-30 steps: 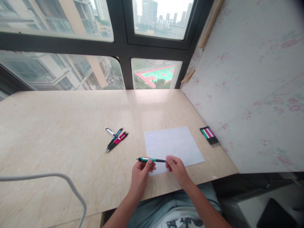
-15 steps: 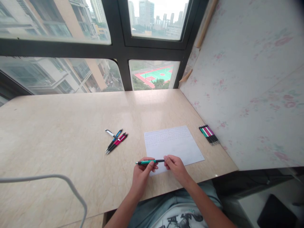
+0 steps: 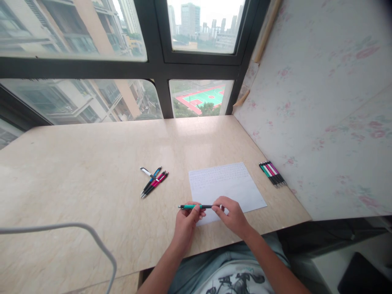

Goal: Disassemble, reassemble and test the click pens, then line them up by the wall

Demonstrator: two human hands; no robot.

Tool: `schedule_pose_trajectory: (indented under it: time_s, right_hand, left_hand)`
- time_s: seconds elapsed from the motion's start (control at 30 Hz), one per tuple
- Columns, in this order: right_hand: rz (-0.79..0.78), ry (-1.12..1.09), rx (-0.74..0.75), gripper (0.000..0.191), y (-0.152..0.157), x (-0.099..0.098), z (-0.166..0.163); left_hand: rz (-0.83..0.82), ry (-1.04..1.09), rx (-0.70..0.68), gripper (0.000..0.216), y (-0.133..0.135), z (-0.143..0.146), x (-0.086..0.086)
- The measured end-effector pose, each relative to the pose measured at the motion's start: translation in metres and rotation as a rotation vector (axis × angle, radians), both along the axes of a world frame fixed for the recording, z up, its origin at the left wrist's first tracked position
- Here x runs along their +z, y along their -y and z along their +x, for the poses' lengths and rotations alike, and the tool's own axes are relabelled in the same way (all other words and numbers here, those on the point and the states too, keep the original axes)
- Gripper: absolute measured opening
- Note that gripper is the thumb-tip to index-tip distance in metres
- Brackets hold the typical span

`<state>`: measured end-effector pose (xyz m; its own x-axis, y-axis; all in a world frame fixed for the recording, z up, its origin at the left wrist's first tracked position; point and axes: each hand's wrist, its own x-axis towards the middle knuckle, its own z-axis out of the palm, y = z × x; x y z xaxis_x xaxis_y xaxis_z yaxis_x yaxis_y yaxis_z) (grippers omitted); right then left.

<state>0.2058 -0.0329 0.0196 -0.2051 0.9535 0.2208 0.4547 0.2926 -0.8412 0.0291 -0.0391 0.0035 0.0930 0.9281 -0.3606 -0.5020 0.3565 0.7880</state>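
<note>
A green and black pen (image 3: 186,207) lies level across both hands, above the near edge of a sheet of paper (image 3: 232,188). My left hand (image 3: 187,218) is closed round its green barrel, thumb on top. With thumb and fingertips, my right hand (image 3: 232,213) pinches the pen's black front end; the tip is hidden by the fingers. Rows of handwriting cover the upper part of the sheet, and its lower left corner is partly behind my left hand.
Left of the paper, several pens (image 3: 154,184) in pink, blue and white lie crossed in a pile. A neat row of pens (image 3: 273,174) lies by the wallpapered wall (image 3: 330,122). A grey cable (image 3: 92,232) arches over the table (image 3: 76,175) at lower left.
The right fingers have shifted their pinch at the pen's front end, with the hand more arched now. The left hand keeps its hold. The whole view has shifted slightly.
</note>
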Motion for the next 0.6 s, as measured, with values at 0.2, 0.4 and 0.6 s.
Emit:
schedule_pose_trajectory:
  time_s: [0.2,0.4,0.6]
  right_hand:
    - [-0.036,-0.067,-0.011,0.01,0.0004,-0.001,-0.0001]
    - [-0.07,-0.118,-0.052,0.007,-0.0001,-0.0054,0.0016]
    - [-0.099,-0.131,-0.089,0.009,-0.0019,-0.003,0.0037]
  left_hand:
    - [0.018,0.027,-0.006,0.024,-0.0013,-0.0013,0.001]
    - [0.007,0.011,-0.032,0.025,-0.0017,-0.0013,0.0036]
    - [-0.057,0.024,-0.055,0.029,-0.0019,-0.001,0.0024]
